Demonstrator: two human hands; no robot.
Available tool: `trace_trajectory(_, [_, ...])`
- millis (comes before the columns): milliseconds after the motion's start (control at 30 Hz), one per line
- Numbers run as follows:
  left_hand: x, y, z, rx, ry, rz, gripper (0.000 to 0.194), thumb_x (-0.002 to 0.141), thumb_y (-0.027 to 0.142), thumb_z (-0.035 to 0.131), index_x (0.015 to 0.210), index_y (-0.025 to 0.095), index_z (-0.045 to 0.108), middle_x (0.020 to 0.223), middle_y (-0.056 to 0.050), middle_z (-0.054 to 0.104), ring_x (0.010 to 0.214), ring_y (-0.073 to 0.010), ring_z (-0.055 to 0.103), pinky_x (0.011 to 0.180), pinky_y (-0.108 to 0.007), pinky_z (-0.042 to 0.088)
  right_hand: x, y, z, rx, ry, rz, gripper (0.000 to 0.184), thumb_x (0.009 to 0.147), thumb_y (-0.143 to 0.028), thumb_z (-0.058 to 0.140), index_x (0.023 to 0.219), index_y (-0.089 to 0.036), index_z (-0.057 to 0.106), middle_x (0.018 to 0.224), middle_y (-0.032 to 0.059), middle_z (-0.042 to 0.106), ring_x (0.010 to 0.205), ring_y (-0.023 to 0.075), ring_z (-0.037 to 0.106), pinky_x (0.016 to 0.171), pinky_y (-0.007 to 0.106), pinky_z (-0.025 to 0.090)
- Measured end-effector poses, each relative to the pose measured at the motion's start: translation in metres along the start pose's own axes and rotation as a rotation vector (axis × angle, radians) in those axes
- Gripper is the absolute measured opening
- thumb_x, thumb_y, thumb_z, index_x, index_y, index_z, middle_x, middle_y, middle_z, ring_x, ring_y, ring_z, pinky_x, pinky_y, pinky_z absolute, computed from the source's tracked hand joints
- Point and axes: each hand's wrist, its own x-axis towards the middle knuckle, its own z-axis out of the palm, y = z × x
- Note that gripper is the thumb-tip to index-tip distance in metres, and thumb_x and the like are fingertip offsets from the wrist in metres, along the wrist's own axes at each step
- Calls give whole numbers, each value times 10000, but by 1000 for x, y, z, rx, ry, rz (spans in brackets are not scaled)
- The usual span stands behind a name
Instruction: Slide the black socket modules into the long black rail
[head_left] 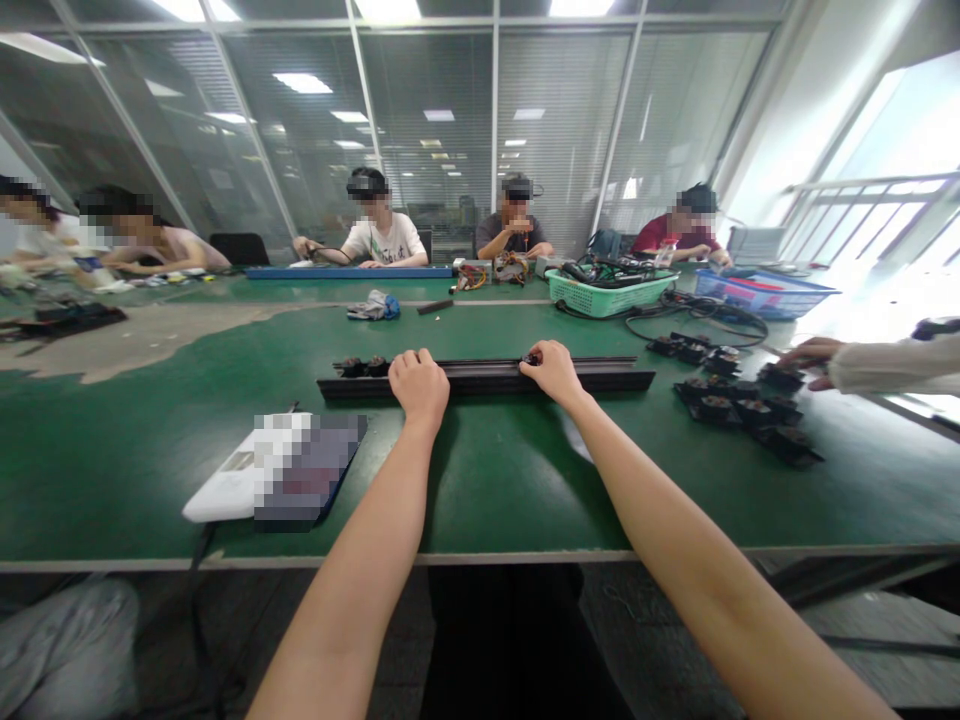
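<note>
A long black channel-shaped rail (480,383) lies crosswise on the green table in front of me. My left hand (420,388) is closed over the rail left of its middle, fingertips hidden behind the knuckles. Small black parts (365,367) sit in the rail's left end, just beside that hand. Farther right, my right hand (551,370) pinches a small black part (531,358) at the rail's upper edge. How that part is seated in the channel is hidden by the fingers.
Several black parts with metallic centres (739,408) lie at right, where another person's hand (814,360) reaches in. A white device (240,470) lies at left. Beyond are a green basket (611,295), a blue basket (765,300), black cables and several seated people.
</note>
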Motion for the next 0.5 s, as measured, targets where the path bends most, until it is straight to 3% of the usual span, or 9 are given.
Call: trace_trajectory(500, [0,0,0,21,2,4,342,1008,199,420,1230,114,667,1280,-228,669,1264,-384,570,1099,-494,428,2,4,-1,-6,4,8,107,745,-239,712,810,-223,628,851,50,618,890,256,557,908,395,472])
